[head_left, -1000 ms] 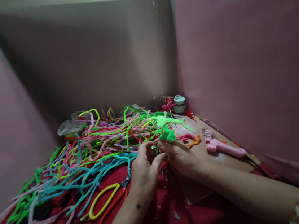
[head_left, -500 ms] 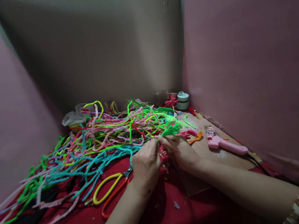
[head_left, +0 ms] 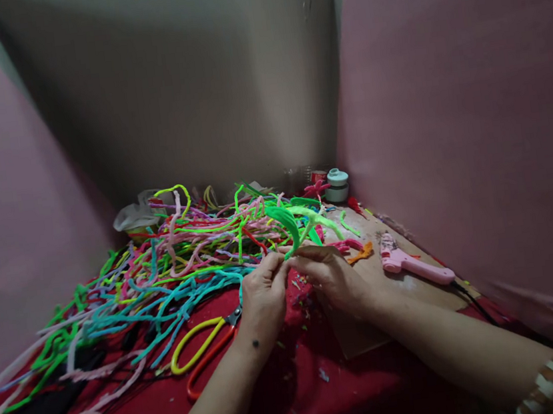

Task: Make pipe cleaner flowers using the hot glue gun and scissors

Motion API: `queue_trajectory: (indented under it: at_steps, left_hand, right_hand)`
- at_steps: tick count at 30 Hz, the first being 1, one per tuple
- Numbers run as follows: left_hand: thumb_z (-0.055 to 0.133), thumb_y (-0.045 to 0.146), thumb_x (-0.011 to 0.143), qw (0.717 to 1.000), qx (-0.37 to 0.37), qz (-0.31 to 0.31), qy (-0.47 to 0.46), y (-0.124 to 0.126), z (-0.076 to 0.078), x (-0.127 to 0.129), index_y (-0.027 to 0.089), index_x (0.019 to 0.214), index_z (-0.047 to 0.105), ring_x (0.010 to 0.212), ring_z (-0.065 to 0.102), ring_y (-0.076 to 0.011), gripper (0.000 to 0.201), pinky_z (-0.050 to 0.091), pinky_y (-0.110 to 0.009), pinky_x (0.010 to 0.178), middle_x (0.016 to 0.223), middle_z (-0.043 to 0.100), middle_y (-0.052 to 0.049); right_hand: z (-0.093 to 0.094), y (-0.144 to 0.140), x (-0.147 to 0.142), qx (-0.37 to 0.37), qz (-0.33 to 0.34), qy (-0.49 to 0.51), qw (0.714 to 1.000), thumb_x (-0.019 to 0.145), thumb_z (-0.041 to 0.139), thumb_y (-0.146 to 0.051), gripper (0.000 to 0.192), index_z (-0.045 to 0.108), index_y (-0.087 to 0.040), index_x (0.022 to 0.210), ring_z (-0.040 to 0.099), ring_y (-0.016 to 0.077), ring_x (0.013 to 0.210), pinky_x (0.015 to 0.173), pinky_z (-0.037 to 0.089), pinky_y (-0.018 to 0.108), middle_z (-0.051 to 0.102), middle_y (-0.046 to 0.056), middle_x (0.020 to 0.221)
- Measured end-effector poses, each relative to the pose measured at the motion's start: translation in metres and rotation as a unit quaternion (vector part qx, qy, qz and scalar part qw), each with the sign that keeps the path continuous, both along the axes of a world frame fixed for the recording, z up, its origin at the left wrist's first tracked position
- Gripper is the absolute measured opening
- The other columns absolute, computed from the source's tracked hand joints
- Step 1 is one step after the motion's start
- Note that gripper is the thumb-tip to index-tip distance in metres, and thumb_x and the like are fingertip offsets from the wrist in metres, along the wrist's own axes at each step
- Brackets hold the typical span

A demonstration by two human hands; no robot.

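Leaf of green fuzzy wire [head_left: 290,227] rises from the pinched fingers of the left hand [head_left: 266,294] and right hand [head_left: 333,277], its long axis curving up and leftward; both grip its base, equally near.

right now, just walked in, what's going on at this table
A person is working a green fuzzy strip with both bare hands: the left hand and right hand meet at its lower end, and it curves up above their fingers. A tangled heap of colourful fuzzy stems lies ahead and to the left. Scissors lie beside the left forearm, and a pink glue gun rests on cardboard to the right.
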State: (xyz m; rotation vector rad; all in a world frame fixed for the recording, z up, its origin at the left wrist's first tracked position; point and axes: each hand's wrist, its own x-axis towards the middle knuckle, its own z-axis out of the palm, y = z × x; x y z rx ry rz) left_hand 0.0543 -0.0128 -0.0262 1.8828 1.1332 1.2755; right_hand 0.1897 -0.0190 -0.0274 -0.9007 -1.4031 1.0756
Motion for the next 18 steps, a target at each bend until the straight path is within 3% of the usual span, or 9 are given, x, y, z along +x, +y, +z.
queue_trajectory:
  at_steps: [4, 9, 12, 15, 18]
  left_hand:
    - [0.053, 0.03, 0.08, 0.998, -0.06, 0.005, -0.034, -0.002, 0.003, 0.001, 0.018, 0.065, 0.055, 0.052, 0.033, -0.0086, 0.019, 0.028, -0.02, 0.05, 0.054, 0.039, 0.006]
    - [0.058, 0.031, 0.075, 0.98, -0.153, -0.027, -0.122, -0.003, 0.007, 0.004, 0.017, 0.059, 0.049, 0.045, 0.027, -0.0063, 0.024, 0.021, -0.02, 0.043, 0.049, 0.034, 0.007]
    - [0.064, 0.035, 0.072, 0.952, -0.216, -0.07, -0.204, -0.003, 0.008, 0.005, 0.017, 0.057, 0.045, 0.041, 0.025, -0.0042, 0.03, 0.018, -0.018, 0.041, 0.046, 0.033, 0.008]
    - [0.069, 0.036, 0.067, 0.917, -0.261, -0.124, -0.275, -0.004, 0.009, 0.006, 0.017, 0.057, 0.042, 0.038, 0.024, -0.0025, 0.034, 0.017, -0.017, 0.039, 0.044, 0.034, 0.009]
    - [0.073, 0.032, 0.063, 0.878, -0.308, -0.173, -0.324, -0.004, 0.01, 0.005, 0.016, 0.064, 0.046, 0.035, 0.024, -0.0008, 0.031, 0.015, -0.015, 0.038, 0.044, 0.036, 0.01]
  right_hand:
    - [0.004, 0.0, 0.0, -0.018, -0.015, 0.017, 1.0, 0.076, 0.062, -0.032, 0.018, 0.06, -0.02, 0.063, 0.034, 0.0115, 0.055, 0.052, 0.027, 0.026, 0.041, -0.003, 0.059]
    - [0.007, 0.0, 0.0, -0.042, 0.019, 0.059, 0.997, 0.074, 0.063, -0.033, 0.026, 0.053, -0.021, 0.054, 0.026, 0.01, 0.049, 0.047, 0.019, 0.027, 0.036, -0.004, 0.052]
    - [0.003, 0.004, 0.0, -0.069, 0.066, 0.137, 0.986, 0.07, 0.065, -0.03, 0.02, 0.056, -0.02, 0.055, 0.024, 0.0089, 0.047, 0.045, 0.016, 0.026, 0.037, -0.005, 0.05]
    - [-0.006, 0.01, 0.002, -0.095, 0.105, 0.207, 0.968, 0.067, 0.068, -0.026, 0.007, 0.065, -0.02, 0.069, 0.029, 0.0077, 0.047, 0.044, 0.017, 0.024, 0.044, -0.005, 0.054]
    - [-0.011, 0.014, 0.003, -0.12, 0.128, 0.22, 0.96, 0.068, 0.069, -0.024, 0.016, 0.068, -0.018, 0.082, 0.038, 0.0071, 0.051, 0.047, 0.024, 0.022, 0.051, -0.004, 0.061]
